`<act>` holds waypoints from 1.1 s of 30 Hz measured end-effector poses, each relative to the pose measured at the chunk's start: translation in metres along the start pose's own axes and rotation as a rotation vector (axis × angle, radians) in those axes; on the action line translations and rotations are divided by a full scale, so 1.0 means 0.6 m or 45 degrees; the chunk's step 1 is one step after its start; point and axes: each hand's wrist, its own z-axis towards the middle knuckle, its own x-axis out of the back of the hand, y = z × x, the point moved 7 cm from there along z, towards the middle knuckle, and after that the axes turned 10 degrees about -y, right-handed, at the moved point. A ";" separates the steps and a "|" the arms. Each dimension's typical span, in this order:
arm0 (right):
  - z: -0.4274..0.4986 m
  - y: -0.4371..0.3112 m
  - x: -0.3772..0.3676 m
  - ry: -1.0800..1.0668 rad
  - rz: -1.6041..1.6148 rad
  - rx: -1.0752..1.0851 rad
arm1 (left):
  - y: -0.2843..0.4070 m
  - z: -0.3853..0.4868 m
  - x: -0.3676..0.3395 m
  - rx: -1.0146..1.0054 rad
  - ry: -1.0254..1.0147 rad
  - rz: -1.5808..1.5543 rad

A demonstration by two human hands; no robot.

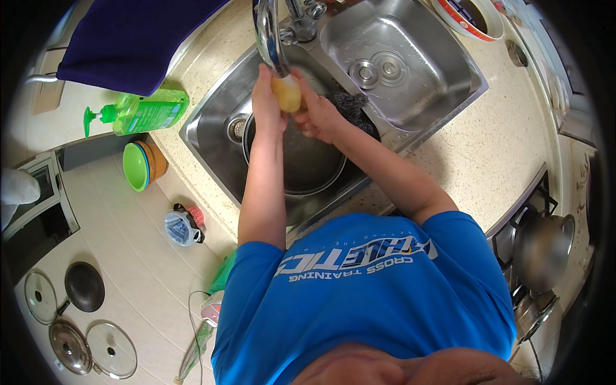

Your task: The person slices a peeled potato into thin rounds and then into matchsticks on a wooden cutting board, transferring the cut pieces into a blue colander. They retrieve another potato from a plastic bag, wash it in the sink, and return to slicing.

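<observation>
Under the curved chrome faucet, a yellow potato-like piece of produce sits between my two hands. My left hand grips its left side. Against its right side, my right hand has curled fingers. A small white patch between the spout and the produce looks like running water. Below my hands, a wide round metal pan rests in the left sink basin. Beside my right wrist lies a dark, crumpled, mesh-like mass, partly hidden; I cannot tell what it is.
The right sink basin has a drain strainer. A green soap pump bottle stands left under a purple towel. Stacked colourful bowls are at the left wall. At right is a gas stove with a pan.
</observation>
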 end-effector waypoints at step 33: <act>0.091 -0.294 0.029 0.481 -1.355 0.783 | -0.022 -0.081 -0.047 0.054 -0.282 0.255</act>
